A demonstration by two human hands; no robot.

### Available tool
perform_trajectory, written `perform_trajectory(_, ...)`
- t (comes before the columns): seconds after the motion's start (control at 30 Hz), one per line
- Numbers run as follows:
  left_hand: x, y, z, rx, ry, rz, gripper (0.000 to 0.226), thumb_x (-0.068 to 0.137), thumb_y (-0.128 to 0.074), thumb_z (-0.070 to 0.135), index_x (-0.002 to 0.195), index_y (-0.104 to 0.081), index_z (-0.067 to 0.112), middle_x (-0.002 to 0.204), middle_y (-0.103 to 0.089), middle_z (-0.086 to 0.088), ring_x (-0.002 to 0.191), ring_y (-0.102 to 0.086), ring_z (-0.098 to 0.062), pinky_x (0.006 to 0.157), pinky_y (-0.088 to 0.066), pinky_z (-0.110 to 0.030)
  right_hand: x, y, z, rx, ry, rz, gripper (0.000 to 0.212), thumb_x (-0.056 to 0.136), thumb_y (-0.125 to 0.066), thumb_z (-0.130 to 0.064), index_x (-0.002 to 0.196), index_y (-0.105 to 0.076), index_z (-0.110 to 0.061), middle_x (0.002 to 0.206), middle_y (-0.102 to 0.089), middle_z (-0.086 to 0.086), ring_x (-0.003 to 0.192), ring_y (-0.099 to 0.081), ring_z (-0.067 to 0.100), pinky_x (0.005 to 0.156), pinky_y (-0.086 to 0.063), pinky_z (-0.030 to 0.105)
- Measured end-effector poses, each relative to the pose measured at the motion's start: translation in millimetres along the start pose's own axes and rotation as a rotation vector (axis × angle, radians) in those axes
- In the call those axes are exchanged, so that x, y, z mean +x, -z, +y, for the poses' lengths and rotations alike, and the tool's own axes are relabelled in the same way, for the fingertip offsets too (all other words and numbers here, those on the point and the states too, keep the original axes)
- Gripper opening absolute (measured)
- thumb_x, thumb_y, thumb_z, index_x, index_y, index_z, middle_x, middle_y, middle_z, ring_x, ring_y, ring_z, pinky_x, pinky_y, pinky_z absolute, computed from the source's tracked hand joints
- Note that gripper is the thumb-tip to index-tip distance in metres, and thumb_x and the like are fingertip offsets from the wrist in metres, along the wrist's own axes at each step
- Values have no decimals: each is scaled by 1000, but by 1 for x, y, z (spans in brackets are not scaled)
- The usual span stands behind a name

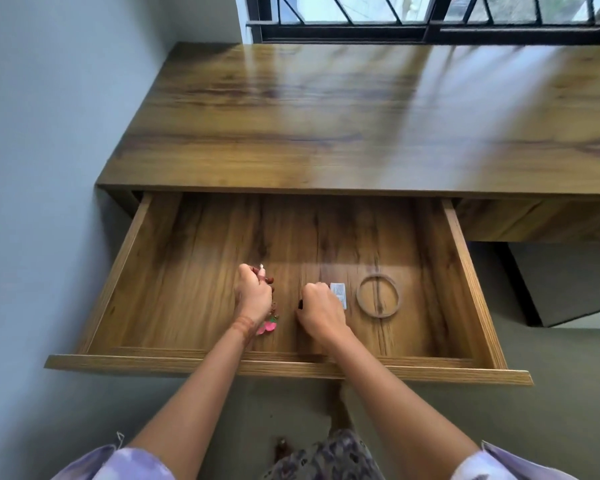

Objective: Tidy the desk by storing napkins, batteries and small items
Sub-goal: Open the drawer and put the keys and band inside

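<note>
- Daylight from the barred window lay across the bare wooden desk, and its wide drawer stood pulled out.
- Both of the person's arms reached down into the drawer.
- Left hand was closed round a beaded trinket, whose pink charm dangled below the wrist, near the drawer floor.
- Right hand had its fingers curled under, low over the drawer floor; I could not tell whether they held anything.
- A small white packet lay just beside that hand.
- A pale ring lay flat to the right of the packet.
</note>
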State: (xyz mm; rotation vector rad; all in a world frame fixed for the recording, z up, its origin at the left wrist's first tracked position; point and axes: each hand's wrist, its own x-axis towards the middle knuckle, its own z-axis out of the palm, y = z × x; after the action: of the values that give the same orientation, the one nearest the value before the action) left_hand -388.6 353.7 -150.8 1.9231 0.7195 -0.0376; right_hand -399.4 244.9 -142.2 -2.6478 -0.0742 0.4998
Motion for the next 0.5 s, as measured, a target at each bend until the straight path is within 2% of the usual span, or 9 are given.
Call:
perform_trajectory(0.1, 11, -2, 2, 122, -16, 30, 6, 96, -40, 12, 92, -39, 8, 101, -55, -18, 97, -56, -33, 66, -40, -30, 10, 0, -1, -17, 10, 10, 16, 87, -50, 2, 100, -58, 2, 111, -56, 19, 101, -56, 35, 76, -47, 37)
perform_trajectory(0.2, 19, -3, 6, 217, 12, 35, 3, 95, -41, 9, 92, -41, 9, 109, -56, -22, 101, -53, -34, 71, -31, -27, 17, 0, -4, -41, 26, 30, 18, 88, -50, 0, 104, -58, 4, 113, -56, 19, 104, -53, 35, 78, -46, 37)
perform_trajectory(0.37, 27, -4, 7, 313, 38, 47, 22, 95, -45, 14, 108, -52, -2, 116, -56, -25, 105, -54, -37, 73, -35, -30, 22, -5, -3, -41, 31, 71, 17, 90, -51, -4, 102, -61, 3, 112, -57, 19, 103, -53, 33, 77, -46, 37)
perform_trajectory(0.5, 24, 6, 5, 343, 0, 37, 21, 93, -48, 14, 106, -56, 0, 114, -60, -20, 103, -55, -33, 70, -36, -28, 18, -7, -1, -15, 19, 96, 19, 91, -55, -16, 96, -61, 2, 108, -56, 15, 102, -52, 30, 77, -46, 36)
